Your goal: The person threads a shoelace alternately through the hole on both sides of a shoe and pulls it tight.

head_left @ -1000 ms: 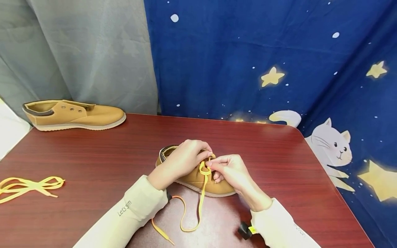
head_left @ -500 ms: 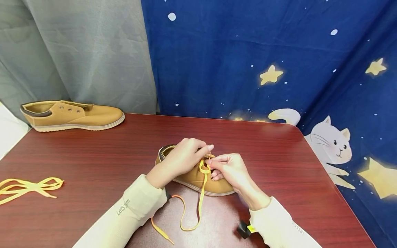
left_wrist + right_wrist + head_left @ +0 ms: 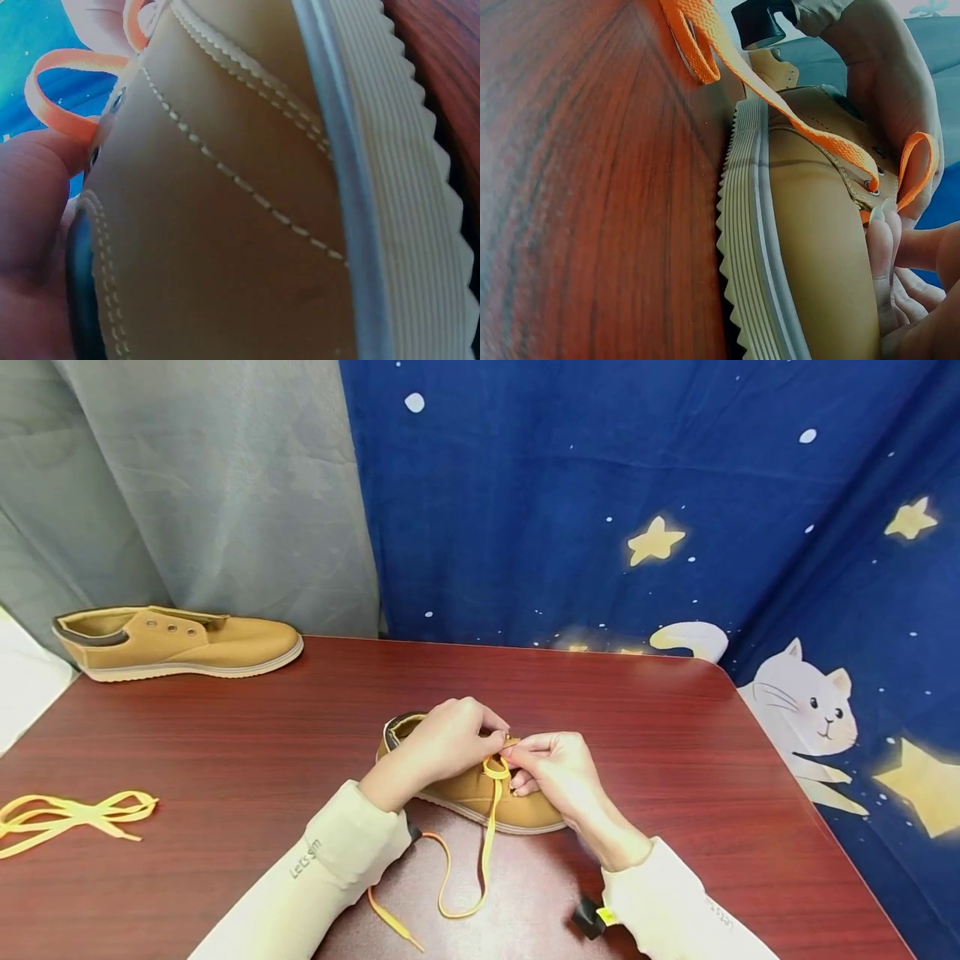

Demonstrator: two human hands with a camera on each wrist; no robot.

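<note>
A tan low shoe (image 3: 465,793) stands on the table, its toe toward the right, with a yellow shoelace (image 3: 487,835) run through its front eyelets. The lace looks orange in the wrist views. My left hand (image 3: 442,743) reaches across the ankle opening, and its thumb and forefinger pinch the lace at the far eyelet flap. From the toe side, my right hand (image 3: 558,772) pinches the lace close by, its fingertips (image 3: 881,225) right at the eyelets. A small loop of lace (image 3: 56,94) stands up beside the left thumb. The pinched bit of lace is mostly hidden by the fingers.
A second tan shoe (image 3: 187,647), unlaced, stands at the table's back left edge. A bundled yellow shoelace (image 3: 75,814) lies at the left. The lace's free end (image 3: 393,927) trails on the table (image 3: 675,718) near the front. Curtains hang behind.
My left thumb lifts off the far flap half a second ago and is now down again, pinching beside the right fingertips. The right hand and the shoe stay nearly in place.
</note>
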